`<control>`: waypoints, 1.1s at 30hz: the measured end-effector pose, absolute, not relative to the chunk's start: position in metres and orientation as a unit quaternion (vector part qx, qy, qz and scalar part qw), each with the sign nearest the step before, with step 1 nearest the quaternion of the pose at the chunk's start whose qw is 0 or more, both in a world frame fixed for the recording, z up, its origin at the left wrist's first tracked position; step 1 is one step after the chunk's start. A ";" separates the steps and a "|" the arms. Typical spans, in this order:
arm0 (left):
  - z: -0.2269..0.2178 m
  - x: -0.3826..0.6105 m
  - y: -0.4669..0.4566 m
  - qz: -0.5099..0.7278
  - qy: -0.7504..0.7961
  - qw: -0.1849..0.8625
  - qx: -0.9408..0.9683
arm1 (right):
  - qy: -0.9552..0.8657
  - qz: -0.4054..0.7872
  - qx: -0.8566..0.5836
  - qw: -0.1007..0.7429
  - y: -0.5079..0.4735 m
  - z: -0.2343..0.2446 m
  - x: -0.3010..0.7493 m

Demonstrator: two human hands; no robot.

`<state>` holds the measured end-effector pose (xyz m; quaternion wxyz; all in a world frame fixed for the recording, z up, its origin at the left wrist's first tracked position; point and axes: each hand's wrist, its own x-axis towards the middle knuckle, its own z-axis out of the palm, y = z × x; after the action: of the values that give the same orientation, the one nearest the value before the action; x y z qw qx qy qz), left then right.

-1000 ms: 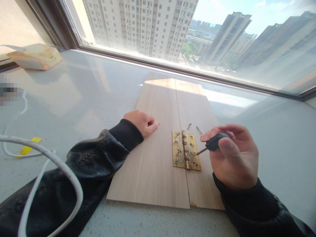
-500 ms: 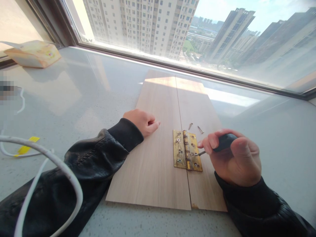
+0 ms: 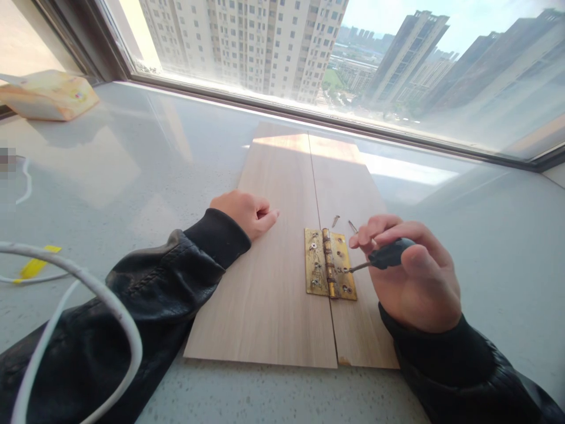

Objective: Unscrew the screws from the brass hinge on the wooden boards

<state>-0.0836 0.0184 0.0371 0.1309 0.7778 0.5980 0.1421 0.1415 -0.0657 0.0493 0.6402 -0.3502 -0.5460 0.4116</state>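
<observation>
Two pale wooden boards (image 3: pixel 269 282) lie side by side on a grey speckled sill, joined by a brass hinge (image 3: pixel 329 265) across their seam. My right hand (image 3: pixel 410 282) grips a black-handled screwdriver (image 3: pixel 384 257); its tip rests on a screw in the hinge's right leaf. My left hand (image 3: pixel 245 213) is curled into a loose fist and rests on the left board's edge, holding nothing I can see. Two loose screws (image 3: pixel 343 223) lie on the right board just beyond the hinge.
A window frame (image 3: pixel 309 115) runs along the far edge of the sill. A yellow packet (image 3: pixel 48 97) sits at the far left. White cables (image 3: pixel 79 288) and a yellow tag (image 3: pixel 33 266) lie near my left sleeve.
My right hand's fingers have shifted round the screwdriver handle, turning it on the same screw. The view has drifted slightly. My left hand has stayed put.
</observation>
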 end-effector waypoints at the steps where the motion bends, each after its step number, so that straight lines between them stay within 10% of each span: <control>1: 0.037 -0.084 0.018 0.145 0.604 0.126 0.773 | -0.551 0.390 -0.361 0.644 -0.068 0.050 0.140; 10: 0.037 -0.083 0.017 0.137 0.604 0.125 0.775 | -0.473 0.427 -0.376 0.673 -0.084 0.066 0.126; 18: 0.041 -0.083 0.018 0.113 0.599 0.138 0.781 | -0.601 0.632 -0.246 0.423 -0.056 0.077 0.162; 27: 0.036 -0.084 0.019 0.133 0.592 0.133 0.784 | -0.451 0.362 -0.434 0.691 -0.066 0.065 0.143; 33: 0.038 -0.083 0.018 0.131 0.594 0.133 0.783 | -0.436 0.289 -0.455 0.720 -0.076 0.061 0.123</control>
<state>-0.0832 0.0179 0.0383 0.1332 0.7828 0.5936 0.1312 0.1227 -0.0758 0.0613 0.7202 -0.4552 -0.4363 0.2892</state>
